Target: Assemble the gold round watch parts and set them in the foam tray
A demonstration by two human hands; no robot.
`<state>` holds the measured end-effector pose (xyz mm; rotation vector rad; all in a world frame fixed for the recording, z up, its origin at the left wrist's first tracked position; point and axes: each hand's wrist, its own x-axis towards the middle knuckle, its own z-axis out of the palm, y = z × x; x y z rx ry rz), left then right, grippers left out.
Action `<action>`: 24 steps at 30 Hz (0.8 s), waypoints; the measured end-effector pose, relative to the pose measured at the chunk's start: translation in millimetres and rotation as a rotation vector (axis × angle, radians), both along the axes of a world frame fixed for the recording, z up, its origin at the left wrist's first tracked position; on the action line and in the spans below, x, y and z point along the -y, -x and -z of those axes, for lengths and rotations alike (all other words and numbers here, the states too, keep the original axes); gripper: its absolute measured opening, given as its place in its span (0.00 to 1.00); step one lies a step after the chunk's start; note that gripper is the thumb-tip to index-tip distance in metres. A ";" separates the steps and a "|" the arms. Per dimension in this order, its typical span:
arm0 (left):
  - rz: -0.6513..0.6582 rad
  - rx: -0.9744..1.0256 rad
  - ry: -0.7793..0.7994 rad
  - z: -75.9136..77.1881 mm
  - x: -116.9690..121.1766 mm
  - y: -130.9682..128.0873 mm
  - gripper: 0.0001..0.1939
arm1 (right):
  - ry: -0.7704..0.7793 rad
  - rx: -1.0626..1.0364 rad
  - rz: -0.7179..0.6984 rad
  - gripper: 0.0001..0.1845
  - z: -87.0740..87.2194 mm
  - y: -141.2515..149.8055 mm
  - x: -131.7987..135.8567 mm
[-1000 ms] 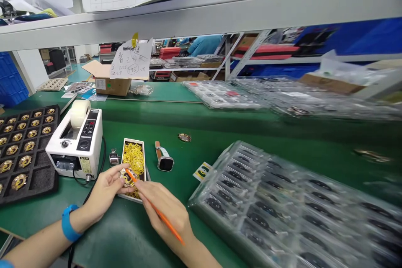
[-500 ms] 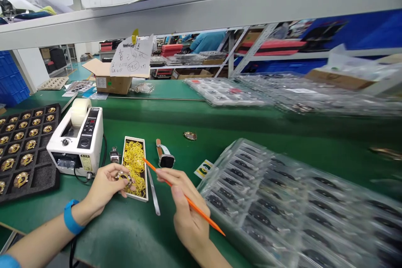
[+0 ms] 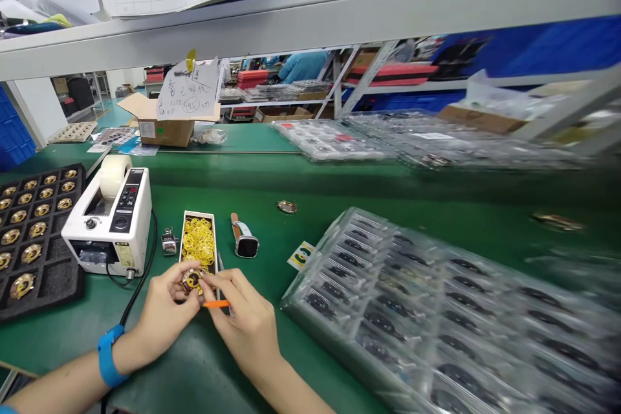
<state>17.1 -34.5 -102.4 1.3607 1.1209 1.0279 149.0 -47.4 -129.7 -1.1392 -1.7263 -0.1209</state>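
Note:
My left hand (image 3: 167, 307) pinches a small round gold part (image 3: 191, 281) just in front of a white box of yellow rings (image 3: 198, 240). My right hand (image 3: 245, 320) is closed too, its fingertips touching the same gold part while an orange stick (image 3: 217, 303) lies tucked across under its fingers. A blue band circles my left wrist.
A white tape dispenser (image 3: 110, 220) stands left of the box, and a black foam tray of gold parts (image 3: 29, 233) lies at the far left. A smartwatch (image 3: 244, 241), a small metal clicker (image 3: 169, 242), and stacked clear blister trays (image 3: 427, 310) lie on the green mat.
My right hand came back left from the blister trays to the gold part, and the orange stick turned from pointing up to lying flat under the fingers. The view shifted slightly.

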 end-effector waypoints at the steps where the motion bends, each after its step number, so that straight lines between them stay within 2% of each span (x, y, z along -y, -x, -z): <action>1: 0.008 -0.034 -0.029 1.6 1.4 0.2 0.23 | 0.021 -0.013 0.009 0.07 0.9 -0.4 -0.5; 4: 0.010 -0.124 -0.121 4.7 5.0 0.7 0.25 | 0.112 -0.083 -0.006 0.07 2.5 -1.1 -1.4; 9: 0.041 -0.184 -0.202 3.1 8.2 -0.1 0.24 | 0.263 -0.232 -0.091 0.07 -3.4 -0.3 -3.7; 12: 0.041 -0.148 -0.126 4.7 2.8 2.5 0.25 | 0.355 -0.340 -0.209 0.08 -10.6 -3.4 -5.4; 15: -0.040 -0.070 -0.019 8.7 -9.8 9.7 0.26 | 0.512 -0.444 -0.286 0.09 -13.3 -10.6 -8.0; 19: -0.164 0.108 0.052 10.0 -26.2 18.8 0.27 | 0.778 -0.260 -0.164 0.16 -6.9 -21.7 -14.5; 21: -0.180 0.148 0.065 8.3 -29.3 19.9 0.28 | 0.800 -0.162 -0.108 0.15 -4.3 -25.5 -17.9; 24: -0.159 0.129 0.057 5.1 -28.2 18.6 0.27 | 0.770 -0.133 -0.084 0.06 -6.9 -27.7 -20.4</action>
